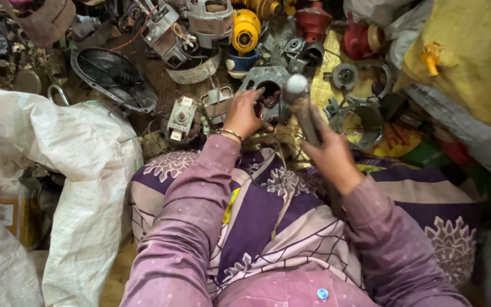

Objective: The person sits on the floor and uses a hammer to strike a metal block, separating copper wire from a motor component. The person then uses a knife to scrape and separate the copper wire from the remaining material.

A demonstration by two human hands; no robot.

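My left hand [244, 113] grips a grey metal motor housing [268, 79] with copper windings showing in its round hole, steadying it on the floor in front of my knees. My right hand [329, 156] is closed round the wooden handle of a hammer [299, 102], whose rounded metal head is raised just right of the housing. A bangle sits on my left wrist. Purple sleeves and a purple patterned cloth over my lap fill the lower middle.
Scrap motor parts cover the floor beyond: a small white motor [180, 118], a yellow part [246, 29], red parts [313, 20], a round metal ring [362, 119], a dark fan guard [115, 77]. A white woven sack [58, 148] lies left, a yellow sack [473, 57] right.
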